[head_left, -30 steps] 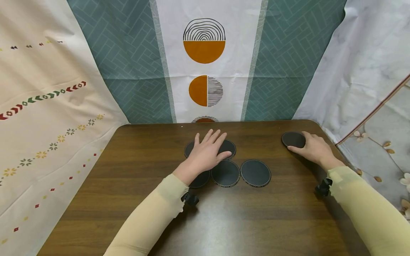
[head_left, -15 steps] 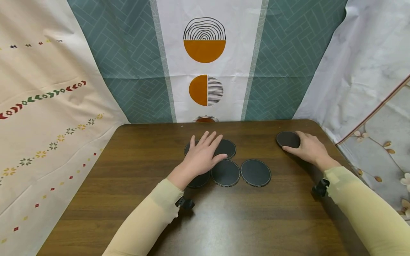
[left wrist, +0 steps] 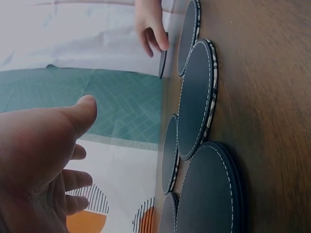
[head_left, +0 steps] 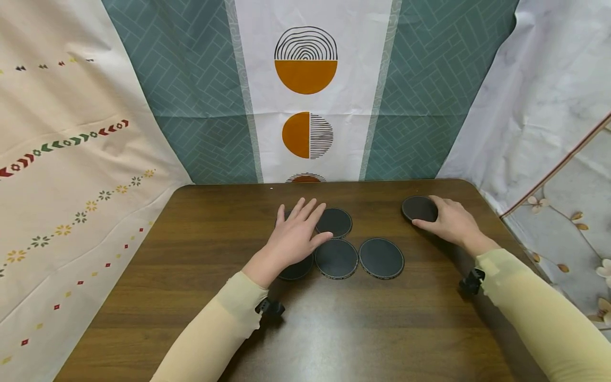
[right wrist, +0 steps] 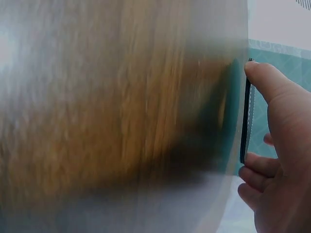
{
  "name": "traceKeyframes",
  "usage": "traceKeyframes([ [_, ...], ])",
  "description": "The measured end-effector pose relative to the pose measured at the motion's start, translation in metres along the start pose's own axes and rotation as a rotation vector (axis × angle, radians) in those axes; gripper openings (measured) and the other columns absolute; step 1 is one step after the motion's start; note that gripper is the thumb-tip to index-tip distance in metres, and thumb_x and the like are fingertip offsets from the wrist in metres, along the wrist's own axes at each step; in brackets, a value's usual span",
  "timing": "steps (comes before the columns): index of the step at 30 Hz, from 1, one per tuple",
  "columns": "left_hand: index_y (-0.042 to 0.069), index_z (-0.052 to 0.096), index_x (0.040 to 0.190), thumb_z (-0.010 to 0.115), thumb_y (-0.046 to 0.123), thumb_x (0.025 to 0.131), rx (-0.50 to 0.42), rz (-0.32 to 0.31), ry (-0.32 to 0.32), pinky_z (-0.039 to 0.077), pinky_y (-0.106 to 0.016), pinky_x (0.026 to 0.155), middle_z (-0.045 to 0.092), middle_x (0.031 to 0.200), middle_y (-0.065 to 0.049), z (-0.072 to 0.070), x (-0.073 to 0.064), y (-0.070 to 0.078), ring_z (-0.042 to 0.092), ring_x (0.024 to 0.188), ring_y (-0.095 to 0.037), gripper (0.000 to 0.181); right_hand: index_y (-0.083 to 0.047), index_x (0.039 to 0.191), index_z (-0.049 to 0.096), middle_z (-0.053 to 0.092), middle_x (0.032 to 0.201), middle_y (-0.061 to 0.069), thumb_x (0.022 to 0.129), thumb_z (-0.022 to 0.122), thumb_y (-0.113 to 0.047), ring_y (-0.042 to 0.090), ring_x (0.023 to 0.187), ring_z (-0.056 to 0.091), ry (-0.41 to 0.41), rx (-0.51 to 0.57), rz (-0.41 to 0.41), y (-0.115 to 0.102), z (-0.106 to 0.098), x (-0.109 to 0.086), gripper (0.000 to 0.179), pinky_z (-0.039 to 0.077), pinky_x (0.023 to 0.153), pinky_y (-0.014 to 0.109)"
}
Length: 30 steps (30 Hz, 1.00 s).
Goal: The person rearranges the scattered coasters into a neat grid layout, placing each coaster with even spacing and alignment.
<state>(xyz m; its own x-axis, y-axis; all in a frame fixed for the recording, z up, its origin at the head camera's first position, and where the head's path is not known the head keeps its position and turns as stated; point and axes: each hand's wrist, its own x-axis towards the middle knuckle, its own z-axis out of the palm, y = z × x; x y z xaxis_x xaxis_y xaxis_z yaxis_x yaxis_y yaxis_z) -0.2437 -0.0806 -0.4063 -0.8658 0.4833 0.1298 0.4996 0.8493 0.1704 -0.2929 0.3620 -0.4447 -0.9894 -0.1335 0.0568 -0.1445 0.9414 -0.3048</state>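
My right hand (head_left: 453,220) pinches a round black coaster (head_left: 419,208) by its rim, thumb on the near side and fingers on the far side. In the right wrist view that coaster (right wrist: 247,114) shows edge-on, slightly above the table. Spread fingers mark my left hand (head_left: 292,236), which hovers over the left part of a group of similar coasters (head_left: 336,259) with pale stitched rims. Two of them are partly hidden beneath it. From the left wrist, the hand (left wrist: 43,155) stands apart from the coasters (left wrist: 197,99) and holds nothing.
The coasters lie flat in two rows on a brown wooden table (head_left: 191,297); the front row's right one (head_left: 381,258) is nearest the held coaster. Behind the table hangs a teal and white patterned cloth (head_left: 415,95), with pale cloths at both sides.
My right hand has moved left with the coaster, toward the group. The left hand has shifted a little to the left and nearer, uncovering more of the back coaster.
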Motion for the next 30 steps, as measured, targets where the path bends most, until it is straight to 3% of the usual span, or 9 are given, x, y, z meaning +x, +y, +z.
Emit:
traceKeyframes([
  [19,0.021,0.032,0.176,0.057,0.064,0.11,-0.017,0.014,0.012,0.007,-0.077,0.127,0.028,0.181,-0.009,-0.003,-0.008,-0.005,0.018,0.169,-0.037,0.084,0.007,0.166,0.039,0.043,0.161,0.041,0.098,0.075,-0.069,0.062,0.148,0.039,-0.042,0.007,-0.071,-0.042,0.007,0.004,0.108,0.039,0.111,0.079],
  [30,0.021,0.032,0.177,0.056,0.064,0.11,-0.017,0.008,0.016,0.007,-0.077,0.127,0.028,0.181,-0.009,-0.006,-0.015,-0.016,0.018,0.169,-0.037,0.082,0.004,0.166,0.042,0.048,0.162,0.033,0.097,0.078,-0.064,0.056,0.15,0.042,-0.044,0.007,-0.129,-0.063,0.019,0.01,0.103,0.04,0.115,0.075],
])
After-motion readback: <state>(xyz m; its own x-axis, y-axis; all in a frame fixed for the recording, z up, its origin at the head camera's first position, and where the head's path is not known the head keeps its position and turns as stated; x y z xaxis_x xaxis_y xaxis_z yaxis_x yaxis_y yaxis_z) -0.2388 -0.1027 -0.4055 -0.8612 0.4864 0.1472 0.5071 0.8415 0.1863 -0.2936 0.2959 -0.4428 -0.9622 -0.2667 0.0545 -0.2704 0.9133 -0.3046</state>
